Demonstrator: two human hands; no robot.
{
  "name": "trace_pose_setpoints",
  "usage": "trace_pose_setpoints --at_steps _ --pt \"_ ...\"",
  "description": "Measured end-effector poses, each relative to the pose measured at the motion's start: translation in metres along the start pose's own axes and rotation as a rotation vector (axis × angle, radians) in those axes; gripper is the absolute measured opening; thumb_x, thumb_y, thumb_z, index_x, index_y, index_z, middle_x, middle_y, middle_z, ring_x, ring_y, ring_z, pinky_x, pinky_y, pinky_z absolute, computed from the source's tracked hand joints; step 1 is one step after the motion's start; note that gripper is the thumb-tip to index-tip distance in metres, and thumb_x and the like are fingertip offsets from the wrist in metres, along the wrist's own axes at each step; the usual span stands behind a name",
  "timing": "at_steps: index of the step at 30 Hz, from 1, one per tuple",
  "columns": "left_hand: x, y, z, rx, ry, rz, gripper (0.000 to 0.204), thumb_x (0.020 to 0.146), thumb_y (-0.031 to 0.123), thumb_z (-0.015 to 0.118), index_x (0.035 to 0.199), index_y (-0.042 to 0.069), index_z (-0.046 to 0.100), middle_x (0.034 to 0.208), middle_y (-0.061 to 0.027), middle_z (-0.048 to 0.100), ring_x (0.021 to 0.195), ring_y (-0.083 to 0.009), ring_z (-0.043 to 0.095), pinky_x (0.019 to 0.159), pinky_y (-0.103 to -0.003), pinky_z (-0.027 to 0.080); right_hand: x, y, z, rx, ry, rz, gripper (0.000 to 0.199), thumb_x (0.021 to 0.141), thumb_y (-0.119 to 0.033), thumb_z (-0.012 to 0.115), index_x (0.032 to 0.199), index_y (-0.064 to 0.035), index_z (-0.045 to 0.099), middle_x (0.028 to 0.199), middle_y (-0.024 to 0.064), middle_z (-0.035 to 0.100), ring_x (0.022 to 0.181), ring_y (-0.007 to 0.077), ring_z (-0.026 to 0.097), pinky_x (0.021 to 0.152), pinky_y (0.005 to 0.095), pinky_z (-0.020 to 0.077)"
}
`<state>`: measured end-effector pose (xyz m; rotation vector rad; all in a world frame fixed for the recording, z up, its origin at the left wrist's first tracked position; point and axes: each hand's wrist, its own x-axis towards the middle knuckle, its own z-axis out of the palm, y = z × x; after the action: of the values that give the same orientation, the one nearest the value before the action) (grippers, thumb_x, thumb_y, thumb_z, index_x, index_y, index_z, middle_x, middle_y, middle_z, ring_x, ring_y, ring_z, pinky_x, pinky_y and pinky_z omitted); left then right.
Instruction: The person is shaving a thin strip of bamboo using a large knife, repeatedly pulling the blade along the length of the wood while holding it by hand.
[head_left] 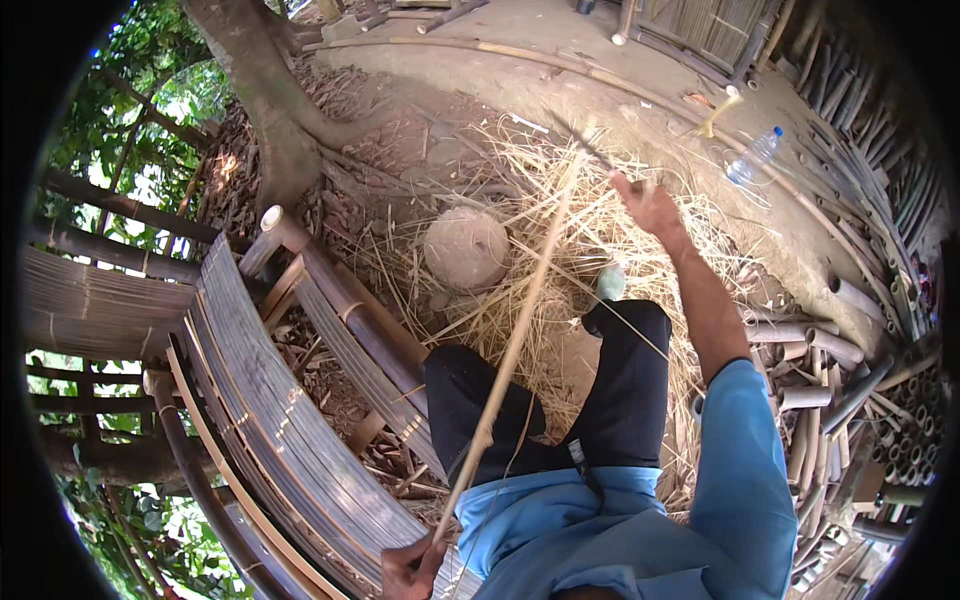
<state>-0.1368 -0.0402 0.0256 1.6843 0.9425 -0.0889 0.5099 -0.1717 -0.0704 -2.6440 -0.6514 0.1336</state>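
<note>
Right hand (652,206) grips a blurred dark blade (583,142).

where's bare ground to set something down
Bare brown earth lies beyond the long pale bamboo pole, left of the slatted bamboo panel, and between pole and straw-coloured strips. Crowded: around the round brown block, below the right hand, and at right, where cut bamboo tubes pile.

We see a clear, blue-capped plastic bottle (757,156) beside a long tan bamboo pole (570,63), a thick brown tree trunk (245,70), and cut bamboo tubes (805,398) piled along the dirt ground's (560,25) right edge.
</note>
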Motion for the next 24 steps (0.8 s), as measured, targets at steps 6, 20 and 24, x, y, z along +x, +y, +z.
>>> trace_pose_setpoints --at_steps 6,20,24 --pt "0.01 -0.025 -0.023 -0.09 -0.055 -0.075 0.032 0.103 0.024 0.061 0.107 -0.004 0.075 0.061 -0.0018 0.059 0.049 -0.0064 0.048 0.041 -0.025 0.035 -0.019 -0.024 -0.009 0.081 0.066 0.099 0.094 0.094 -0.083 0.03 0.096 -0.0011 0.075 0.061 0.0157 0.061 0.06 0.0266 0.064 0.059 0.0445 0.054" --pt "0.158 0.106 0.04 -0.507 -0.19 0.02 0.035 0.107 0.027 0.054 0.132 0.003 0.064 0.062 0.0029 0.047 0.042 -0.0039 0.035 0.038 -0.022 0.027 -0.198 -0.132 0.038 0.274 -0.053 -0.424 0.066 0.095 -0.066 0.056 0.089 -0.0019 0.072 0.055 0.0157 0.061 0.046 0.0324 0.061 0.048 0.0442 0.0503" --pt "0.169 0.102 0.042 -0.603 -0.174 -0.078 0.036 0.108 0.024 0.052 0.134 0.002 0.061 0.061 0.0025 0.045 0.04 -0.0039 0.033 0.035 -0.022 0.024 -0.221 -0.136 0.046 0.299 -0.037 -0.69 0.062 0.093 -0.064 0.059 0.079 -0.0044 0.067 0.058 0.0174 0.063 0.051 0.0348 0.065 0.05 0.0454 0.0514"
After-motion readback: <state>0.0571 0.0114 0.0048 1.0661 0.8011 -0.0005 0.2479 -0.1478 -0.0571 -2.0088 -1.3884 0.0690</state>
